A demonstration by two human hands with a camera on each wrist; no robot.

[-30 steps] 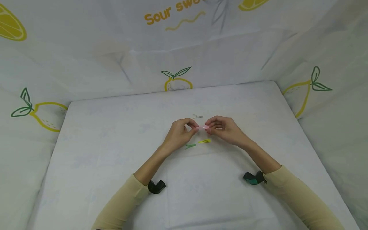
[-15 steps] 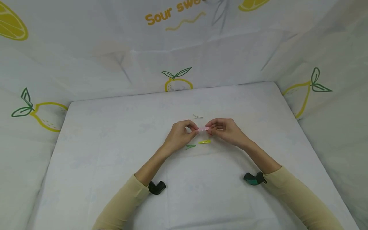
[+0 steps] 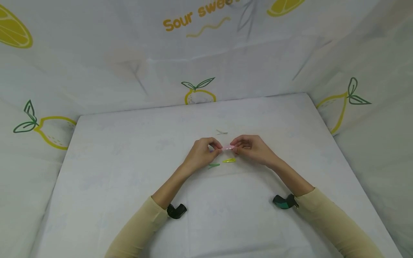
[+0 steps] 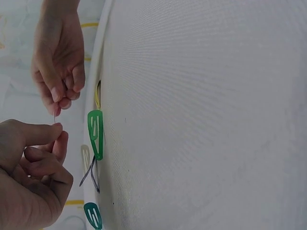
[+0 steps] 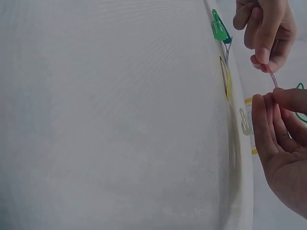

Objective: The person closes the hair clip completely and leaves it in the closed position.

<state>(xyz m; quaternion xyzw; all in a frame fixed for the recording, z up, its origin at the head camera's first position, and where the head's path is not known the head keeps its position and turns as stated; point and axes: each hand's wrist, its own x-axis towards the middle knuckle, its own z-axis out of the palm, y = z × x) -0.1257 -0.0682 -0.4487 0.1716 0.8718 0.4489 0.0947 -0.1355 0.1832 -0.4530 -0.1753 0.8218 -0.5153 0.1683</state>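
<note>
A pink snap hair clip (image 3: 228, 147) is stretched between my two hands above the table. My left hand (image 3: 200, 153) pinches one end between thumb and index finger. At the other end, the thumb and fingers of my right hand (image 3: 253, 150) pinch it too. Seen edge-on in the right wrist view, the pink clip (image 5: 272, 77) looks thin and slightly bent. Just below the hands lie a yellow snap clip (image 3: 229, 160) and a green one (image 3: 213, 165). A pale grey clip (image 3: 222, 132) with spread arms lies beyond them.
In the left wrist view, a teal clip (image 4: 93, 215) and a dark purple clip (image 4: 94, 175) lie near the green clip (image 4: 95, 134). A white cloth covers the table (image 3: 122, 161). Lemon-printed white curtain (image 3: 113, 79) hangs at the back and sides.
Both hands keep their pinch on the pink hair clip, which turns slightly between them. The whole head view shifts down a little; the clips on the table stay in place.
</note>
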